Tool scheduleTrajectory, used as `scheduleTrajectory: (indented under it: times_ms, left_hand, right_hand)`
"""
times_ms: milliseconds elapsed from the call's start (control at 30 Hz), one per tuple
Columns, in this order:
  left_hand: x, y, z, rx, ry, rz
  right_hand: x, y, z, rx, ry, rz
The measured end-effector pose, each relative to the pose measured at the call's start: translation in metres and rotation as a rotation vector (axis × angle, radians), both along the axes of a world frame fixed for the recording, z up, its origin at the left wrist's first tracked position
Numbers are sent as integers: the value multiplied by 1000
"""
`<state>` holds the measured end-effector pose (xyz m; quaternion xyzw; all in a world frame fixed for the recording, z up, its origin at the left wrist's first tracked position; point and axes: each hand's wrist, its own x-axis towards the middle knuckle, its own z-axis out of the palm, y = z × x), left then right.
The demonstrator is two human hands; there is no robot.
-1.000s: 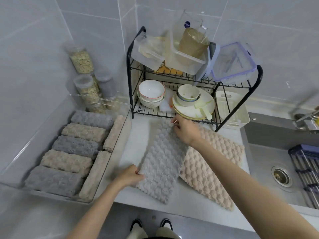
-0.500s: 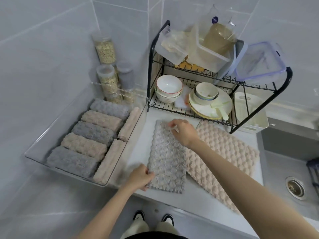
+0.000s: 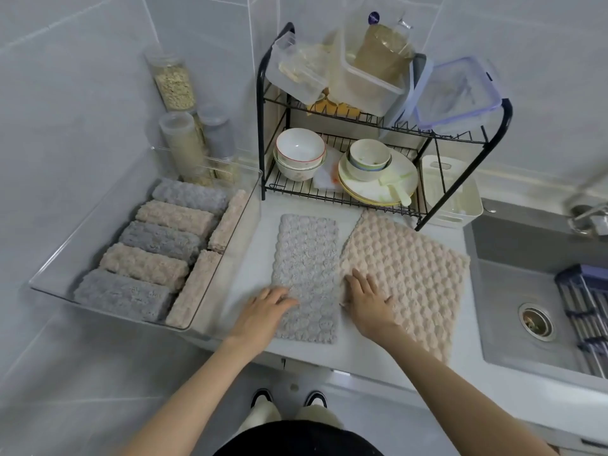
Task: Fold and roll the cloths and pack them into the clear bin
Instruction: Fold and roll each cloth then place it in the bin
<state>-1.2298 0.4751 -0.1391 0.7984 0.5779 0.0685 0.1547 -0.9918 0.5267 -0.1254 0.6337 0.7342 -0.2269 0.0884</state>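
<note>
Left grip (image 3: 263,307) lying flat, fingers relaxed, pressing grey cloth (image 3: 307,258) on bench (image 3: 260,258). Right grip (image 3: 368,302) resting wide on beige cloth (image 3: 411,268), just beside grey cloth's edge. Clear bin (image 3: 243,232) sitting left of left grip.

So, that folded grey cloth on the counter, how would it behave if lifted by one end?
Probably floppy: the grey cloth lies flat and limp, and the rolled cloths in the clear bin suggest such fabric bends easily. Likely light, since it looks like thin plush. Its nubbly pile probably grips the counter, so a push may bunch it.
</note>
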Motion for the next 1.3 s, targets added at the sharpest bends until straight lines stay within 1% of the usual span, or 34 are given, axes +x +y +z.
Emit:
scheduleTrajectory:
  times_ms: [67,100,167,233,267,333,400,433,500,567,633,767,967,1100,1200,1300]
  left_hand:
    - [3,-1,1,-59,-16,30]
    - [4,-1,3,-77,4,35]
    - [5,-2,5,-80,30,30]
    - [6,-5,9,-60,0,30]
    - [6,-6,11,-43,-22,33]
    - [4,-10,14,-3,-63,25]
    - [2,-14,13,31,-77,-6]
    - [0,-16,12,46,-82,-24]
    - [-4,-20,8,63,-80,-61]
    - [-7,-24,5,60,-63,-97]
    - [-10,-28,4,46,-42,-121]
    - [-16,-34,4,53,-11,-157]
    - [-17,-36,2,94,-33,-150]
    - [-18,-38,-5,120,-47,-129]
    - [-17,-39,-5,126,-51,-112]
    - [-17,-38,-3,169,-10,-82]
  right_hand:
    - [12,0,-1,9,7,-24]
    - [19,-1,0,16,8,-36]
    - [29,0,1,28,-3,-45]
    - [31,-1,3,56,-22,-56]
    - [30,-2,5,98,-20,-66]
    - [25,-9,9,245,-11,-57]
    - [18,-17,14,362,34,27]
    - [13,-22,16,366,93,92]
    - [3,-33,20,303,190,263]
    - [-5,-44,19,253,179,431]
    - [-9,-53,14,237,120,528]
    - [-13,-63,3,354,87,612]
    - [-20,-68,-14,460,36,581]
    - [-18,-67,-13,478,103,472]
    - [-17,-62,-11,377,266,322]
    - [-13,-56,-5,192,446,70]
